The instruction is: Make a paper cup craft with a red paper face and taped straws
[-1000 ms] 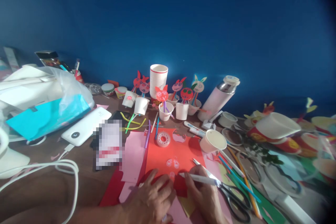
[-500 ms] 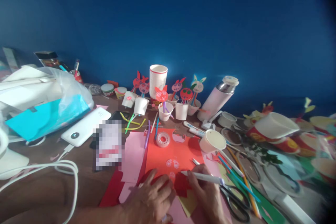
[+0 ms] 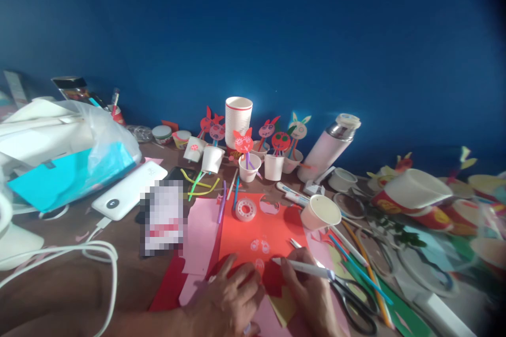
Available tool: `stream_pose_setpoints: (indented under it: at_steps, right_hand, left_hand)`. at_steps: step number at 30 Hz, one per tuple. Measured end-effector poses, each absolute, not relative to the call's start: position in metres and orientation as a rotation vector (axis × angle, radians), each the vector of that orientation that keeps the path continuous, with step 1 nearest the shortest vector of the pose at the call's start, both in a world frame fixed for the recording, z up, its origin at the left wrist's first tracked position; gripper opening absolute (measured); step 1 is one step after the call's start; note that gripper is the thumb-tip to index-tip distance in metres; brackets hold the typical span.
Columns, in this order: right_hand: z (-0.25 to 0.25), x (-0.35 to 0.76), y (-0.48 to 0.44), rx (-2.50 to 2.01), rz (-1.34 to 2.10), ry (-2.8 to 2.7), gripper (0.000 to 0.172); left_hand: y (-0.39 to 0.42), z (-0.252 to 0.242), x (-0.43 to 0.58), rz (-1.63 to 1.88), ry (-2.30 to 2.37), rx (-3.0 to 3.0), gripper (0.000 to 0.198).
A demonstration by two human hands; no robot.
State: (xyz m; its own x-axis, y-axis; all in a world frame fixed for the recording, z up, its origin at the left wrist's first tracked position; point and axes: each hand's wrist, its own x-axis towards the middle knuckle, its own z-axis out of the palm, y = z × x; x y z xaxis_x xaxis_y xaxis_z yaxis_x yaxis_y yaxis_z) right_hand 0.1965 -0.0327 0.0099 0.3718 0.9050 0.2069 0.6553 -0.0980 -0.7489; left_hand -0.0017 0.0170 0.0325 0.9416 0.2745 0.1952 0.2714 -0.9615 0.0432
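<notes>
My right hand (image 3: 310, 295) grips a white pen (image 3: 302, 267), its tip resting on a dark red paper cutout (image 3: 272, 280) at the near edge of an orange-red sheet (image 3: 259, 231). My left hand (image 3: 229, 300) lies with fingers spread, pressing the paper just left of the cutout. Small white drawn circles (image 3: 260, 246) show on the sheet just beyond my fingers. A roll of clear tape (image 3: 245, 209) sits at the sheet's far end.
Black-handled scissors (image 3: 348, 295) lie right of my right hand. A tipped paper cup (image 3: 320, 212), a pink flask (image 3: 328, 147), a stack of cups (image 3: 238, 121) and cups with paper animal faces (image 3: 272, 142) stand behind. A power bank (image 3: 128, 189) and white cable (image 3: 79, 253) are left.
My right hand with the pen has shifted slightly over the red cutout. My left hand stays in place on the paper.
</notes>
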Motion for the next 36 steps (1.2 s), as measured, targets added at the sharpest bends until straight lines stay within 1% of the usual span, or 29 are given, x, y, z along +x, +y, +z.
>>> stream_pose_setpoints:
  at_steps: [6,7,9,11,15,20,36]
  right_hand:
    - [0.013,0.196,-0.031,-1.856,0.378,-1.431,0.028]
    - [0.014,0.196,-0.031,-1.861,0.371,-1.43,0.028]
    - [0.013,0.196,-0.031,-1.868,0.361,-1.424,0.028]
    - [0.013,0.196,-0.031,-1.867,0.364,-1.418,0.028]
    - [0.013,0.196,-0.031,-1.858,0.359,-1.426,0.027]
    - [0.015,0.195,-0.031,-1.861,0.35,-1.421,0.026]
    - [0.018,0.195,-0.031,-1.868,0.409,-1.392,0.027]
  left_hand:
    - [0.016,0.043,-0.001,0.215,0.378,3.05,0.042]
    - [0.016,0.045,-0.001,0.179,0.49,3.033,0.04]
    - [0.016,0.05,0.0,0.135,0.473,3.018,0.041]
    - [0.015,0.054,0.0,0.144,0.401,3.014,0.042]
    - [0.015,0.057,0.0,0.125,0.503,2.996,0.041]
    - [0.015,0.055,0.0,0.108,0.439,2.998,0.043]
    - [0.012,0.059,-0.001,0.122,0.514,2.982,0.041]
